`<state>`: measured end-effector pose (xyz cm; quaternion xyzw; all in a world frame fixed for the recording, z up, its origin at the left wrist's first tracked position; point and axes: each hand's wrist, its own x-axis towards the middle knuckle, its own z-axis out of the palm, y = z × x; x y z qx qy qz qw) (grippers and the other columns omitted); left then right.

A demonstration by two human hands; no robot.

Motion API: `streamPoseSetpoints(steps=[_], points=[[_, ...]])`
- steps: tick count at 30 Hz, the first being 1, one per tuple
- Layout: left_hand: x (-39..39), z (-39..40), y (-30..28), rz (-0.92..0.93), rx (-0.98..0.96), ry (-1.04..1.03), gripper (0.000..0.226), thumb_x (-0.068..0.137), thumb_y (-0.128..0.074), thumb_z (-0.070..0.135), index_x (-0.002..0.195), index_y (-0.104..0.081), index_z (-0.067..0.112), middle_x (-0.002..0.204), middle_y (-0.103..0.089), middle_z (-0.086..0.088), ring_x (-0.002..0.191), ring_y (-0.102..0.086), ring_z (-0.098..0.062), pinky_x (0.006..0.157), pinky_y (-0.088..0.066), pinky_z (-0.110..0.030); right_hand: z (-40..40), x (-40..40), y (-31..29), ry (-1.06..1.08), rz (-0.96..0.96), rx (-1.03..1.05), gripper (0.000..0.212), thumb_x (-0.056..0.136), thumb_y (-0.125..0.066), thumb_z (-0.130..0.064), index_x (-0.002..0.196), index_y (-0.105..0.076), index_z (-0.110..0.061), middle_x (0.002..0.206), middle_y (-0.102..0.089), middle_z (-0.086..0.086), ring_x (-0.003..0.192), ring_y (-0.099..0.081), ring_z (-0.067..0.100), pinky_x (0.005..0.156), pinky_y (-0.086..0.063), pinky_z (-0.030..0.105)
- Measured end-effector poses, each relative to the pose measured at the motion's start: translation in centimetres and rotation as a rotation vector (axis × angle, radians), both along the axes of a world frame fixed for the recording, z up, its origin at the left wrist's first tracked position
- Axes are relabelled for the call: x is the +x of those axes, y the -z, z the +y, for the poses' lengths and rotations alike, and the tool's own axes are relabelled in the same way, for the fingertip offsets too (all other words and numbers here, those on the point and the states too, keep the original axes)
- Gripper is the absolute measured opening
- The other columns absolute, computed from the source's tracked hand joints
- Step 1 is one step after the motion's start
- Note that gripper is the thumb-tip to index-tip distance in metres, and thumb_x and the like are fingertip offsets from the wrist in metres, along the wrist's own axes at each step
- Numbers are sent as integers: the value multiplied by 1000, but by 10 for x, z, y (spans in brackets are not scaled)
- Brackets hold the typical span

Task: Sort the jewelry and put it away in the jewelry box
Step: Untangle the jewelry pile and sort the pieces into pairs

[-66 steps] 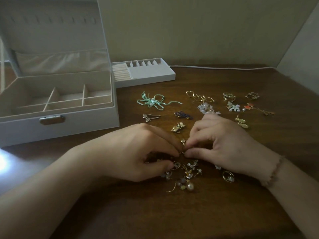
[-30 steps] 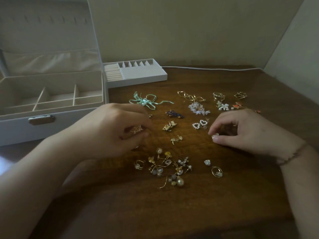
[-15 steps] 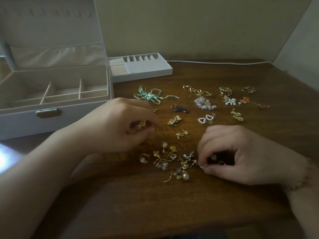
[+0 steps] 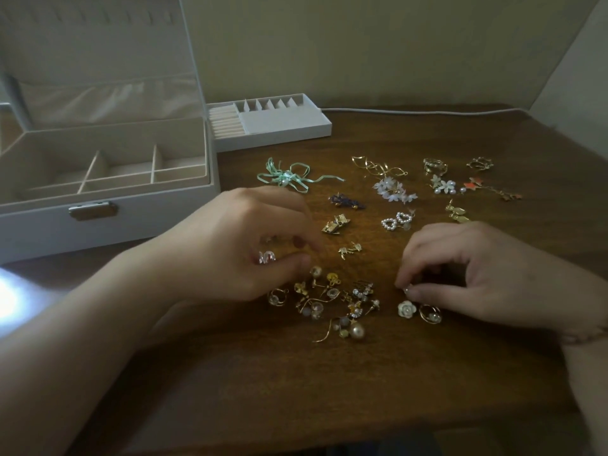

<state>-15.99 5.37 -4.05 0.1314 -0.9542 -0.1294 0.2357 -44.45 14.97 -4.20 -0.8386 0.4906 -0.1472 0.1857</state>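
Note:
An open white jewelry box [image 4: 98,189] with empty divided compartments stands at the left. A tangled pile of gold and pearl earrings [image 4: 335,301] lies on the wooden table [image 4: 329,383]. My left hand [image 4: 230,255] hovers at the pile's upper left, its curled fingers around a small clear earring [image 4: 266,257]. To the right of the pile, my right hand [image 4: 477,274] pinches a tiny pale piece [image 4: 406,288] between thumb and forefinger. A white rose earring [image 4: 407,308] and a gold hoop earring [image 4: 430,313] lie just below that thumb.
A white ring tray [image 4: 283,125] sits behind the box's right corner. Separated pieces lie in rows beyond my hands: a mint ribbon bow [image 4: 289,177], purple piece [image 4: 347,201], gold piece [image 4: 335,223], pearl hearts [image 4: 396,220], white flowers [image 4: 394,190]. A white cable [image 4: 427,111] runs along the wall.
My right hand came back from the far rows to the pile's right side and pinched a small piece. My left hand lowered toward the pile, still cupping its earring.

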Motion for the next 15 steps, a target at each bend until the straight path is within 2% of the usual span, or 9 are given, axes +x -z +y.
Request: streamPoseSetpoints(steps=[3,6,8,10,12,15], points=[[0,0,-1,25,-49,-1,12,88,-70,16,97,-77,13,92,-68,1,85,-64,-16,74,-53,-39,-2,0,1,63,21,-27,20,80,-55,-51,92,-68,-42,97,-61,-26,97,-58,-1,79,-41,8],[0,0,0,19,-66,7,11,88,-71,14,97,-77,13,92,-68,1,85,-64,-17,74,-53,-40,-2,0,2,166,-51,-118,21,79,-52,-53,91,-66,-41,90,-60,-22,84,-58,-3,68,-40,6],[-1,-1,1,7,-72,14,12,89,-71,16,98,-78,13,92,-69,1,85,-64,-18,74,-52,-41,-1,3,2,174,-107,-196,14,82,-56,-46,91,-65,-40,87,-62,-19,75,-57,-5,63,-38,4],[-1,-1,2,-3,-79,11,12,90,-70,18,99,-78,14,92,-69,2,86,-64,-18,75,-52,-41,0,9,4,129,-156,-239,7,87,-63,-36,93,-64,-39,84,-63,-16,74,-57,-3,64,-38,4],[-1,-2,2,-3,-87,6,13,90,-70,18,99,-77,15,92,-68,2,86,-64,-18,74,-52,-41,0,16,6,25,-201,-233,6,89,-68,-28,95,-69,-31,83,-64,-14,79,-60,5,69,-42,11],[1,-3,0,0,-100,-6,13,89,-69,15,99,-77,15,91,-68,1,85,-65,-20,74,-53,-42,-1,24,9,-119,-179,-245,16,89,-64,-26,97,-74,-18,87,-68,-13,84,-62,12,75,-49,26]])
